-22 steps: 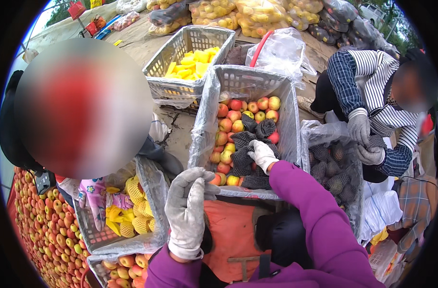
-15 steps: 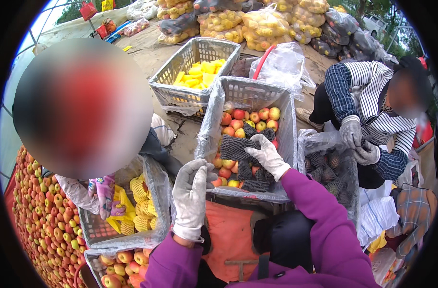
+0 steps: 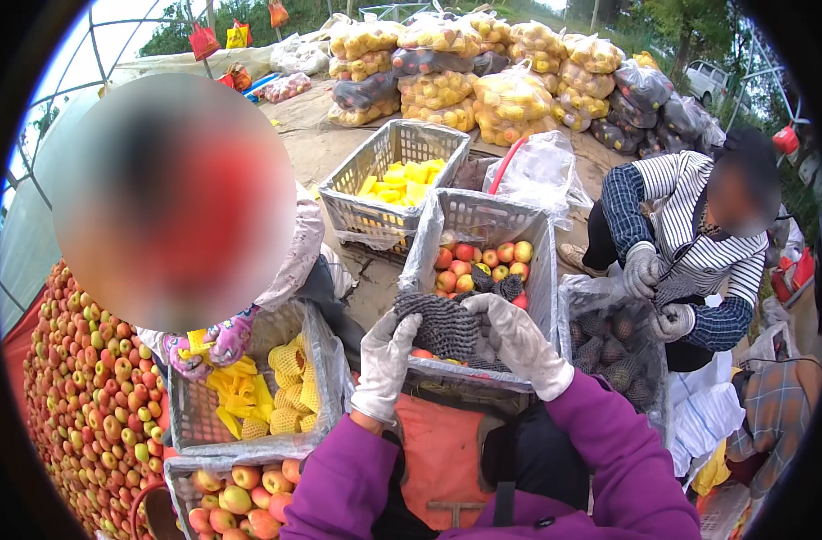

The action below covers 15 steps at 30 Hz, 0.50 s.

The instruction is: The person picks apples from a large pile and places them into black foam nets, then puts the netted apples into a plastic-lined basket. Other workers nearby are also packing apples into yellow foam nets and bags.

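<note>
A dark grey foam fruit net (image 3: 438,326) is stretched between my gloved hands, above a plastic-lined crate (image 3: 539,243) of red and yellow apples (image 3: 483,258). My left hand (image 3: 386,355) pinches the net's left end. At its other end, the fingers of my right hand (image 3: 522,346) are closed on it. Whether an apple is inside the net cannot be made out. More dark nets (image 3: 498,284) lie on the apples in the crate, partly hidden behind my hands.
Beside me on the right, a crate holds dark-netted fruit (image 3: 614,346); a co-worker's gloved hands (image 3: 663,292) are above it. On the left stand a crate of yellow nets (image 3: 289,387), a crate of apples (image 3: 240,499) and a large apple heap (image 3: 96,405). Bagged fruit (image 3: 447,81) is stacked behind.
My left hand has moved right and taken hold of the net, which my right hand alone held before. The net is closer to me. The view has tilted up slightly.
</note>
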Tool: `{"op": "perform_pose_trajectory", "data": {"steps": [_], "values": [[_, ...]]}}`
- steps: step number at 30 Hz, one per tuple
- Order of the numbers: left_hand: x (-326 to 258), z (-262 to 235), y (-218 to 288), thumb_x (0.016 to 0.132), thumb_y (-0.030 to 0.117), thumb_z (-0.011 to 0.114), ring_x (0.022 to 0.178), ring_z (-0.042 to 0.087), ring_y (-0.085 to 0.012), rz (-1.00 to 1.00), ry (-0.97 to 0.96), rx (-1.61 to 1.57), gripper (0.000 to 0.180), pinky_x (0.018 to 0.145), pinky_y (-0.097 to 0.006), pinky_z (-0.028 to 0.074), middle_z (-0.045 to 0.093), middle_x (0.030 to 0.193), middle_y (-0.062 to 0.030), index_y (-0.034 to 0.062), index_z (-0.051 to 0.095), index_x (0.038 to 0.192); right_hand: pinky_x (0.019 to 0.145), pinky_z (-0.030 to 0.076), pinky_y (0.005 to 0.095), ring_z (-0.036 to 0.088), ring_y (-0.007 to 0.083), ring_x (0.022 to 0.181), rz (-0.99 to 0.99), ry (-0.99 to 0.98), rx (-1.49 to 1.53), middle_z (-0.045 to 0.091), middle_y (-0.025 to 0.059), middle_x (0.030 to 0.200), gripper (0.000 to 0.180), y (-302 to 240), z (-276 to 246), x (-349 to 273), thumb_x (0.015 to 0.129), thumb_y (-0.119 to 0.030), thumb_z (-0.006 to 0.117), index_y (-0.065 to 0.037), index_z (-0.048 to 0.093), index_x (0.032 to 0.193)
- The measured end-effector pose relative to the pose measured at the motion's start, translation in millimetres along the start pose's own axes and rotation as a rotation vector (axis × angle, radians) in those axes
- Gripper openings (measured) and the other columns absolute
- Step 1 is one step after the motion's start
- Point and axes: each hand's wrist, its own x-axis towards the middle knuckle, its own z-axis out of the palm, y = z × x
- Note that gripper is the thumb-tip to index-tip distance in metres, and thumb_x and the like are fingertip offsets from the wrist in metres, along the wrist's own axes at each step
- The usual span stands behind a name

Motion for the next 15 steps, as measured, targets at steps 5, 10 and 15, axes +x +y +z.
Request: {"op": "perform_pose_trajectory", "data": {"steps": [5,10,15], "values": [[-4,-10,-12,0.093,0.014,0.06,0.106,0.057,-0.0168,0.131,-0.059,0.206,0.026,0.092,-0.029,0.045,0.062,0.114,-0.0088,-0.0028,0.062,0.113,0.062,0.041,0.0201,0.052,0.0065,0.082,-0.018,0.067,0.173,0.059,0.0011,0.109,0.052,27,23,33,0.094,-0.04,0.058,-0.007,0.049,0.131],[2,-12,-31,0.095,0.01,0.055,0.111,0.056,-0.0171,0.347,-0.066,0.304,0.031,0.094,-0.027,0.044,0.057,0.123,-0.0093,-0.0023,0.056,0.123,0.062,0.04,0.019,0.05,0.003,0.077,0.071,-0.028,0.091,0.058,-0.0034,0.096,0.053,37,38,26,0.089,-0.036,0.068,-0.005,0.05,0.128],[3,-8,-20,0.097,0.012,0.054,0.107,0.057,-0.015,0.378,-0.094,0.406,0.03,0.092,-0.026,0.046,0.058,0.12,-0.0074,-0.0041,0.056,0.121,0.078,0.046,0.0238,0.056,0.0075,0.087,-0.025,0.036,-0.013,0.06,-0.0007,0.096,0.034,52,18,27,0.09,-0.028,0.067,-0.006,0.056,0.113]]}}
